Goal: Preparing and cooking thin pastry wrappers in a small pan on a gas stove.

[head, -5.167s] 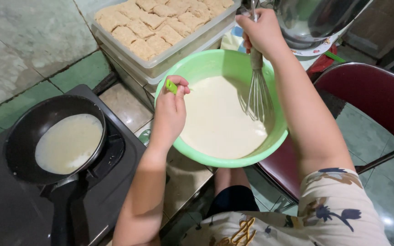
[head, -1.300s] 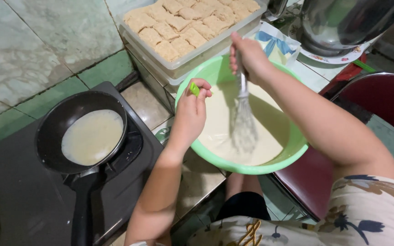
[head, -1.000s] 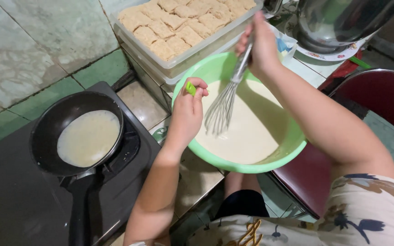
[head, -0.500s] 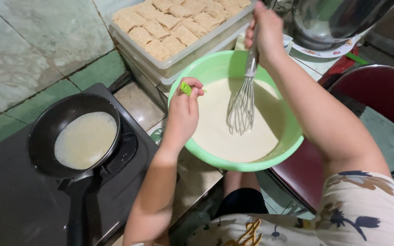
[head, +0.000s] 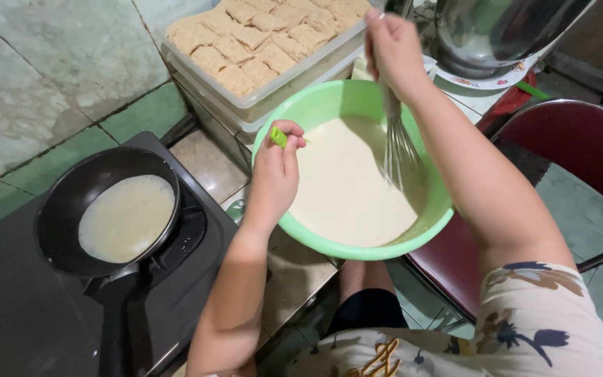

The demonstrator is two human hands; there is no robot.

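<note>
A light green plastic bowl [head: 329,105] holds pale cream batter [head: 347,185]. My left hand [head: 277,167] grips the bowl's near-left rim, thumb over the edge. My right hand [head: 392,45] is closed on the handle of a metal whisk [head: 399,143], whose wires dip into the batter at the bowl's right side. To the left, a black frying pan [head: 71,202] sits on a dark stove, with a thin round layer of batter [head: 125,218] spread in it.
Stacked clear trays [head: 246,105] of square tan pieces stand behind the bowl. A shiny metal pot [head: 497,35] sits at the top right. A dark red chair [head: 581,153] is at the right. The floor [head: 50,77] is green and grey tile.
The whisk has swept round the bowl from the middle to the right side while my left hand kept hold of the rim. The view shifted slightly.
</note>
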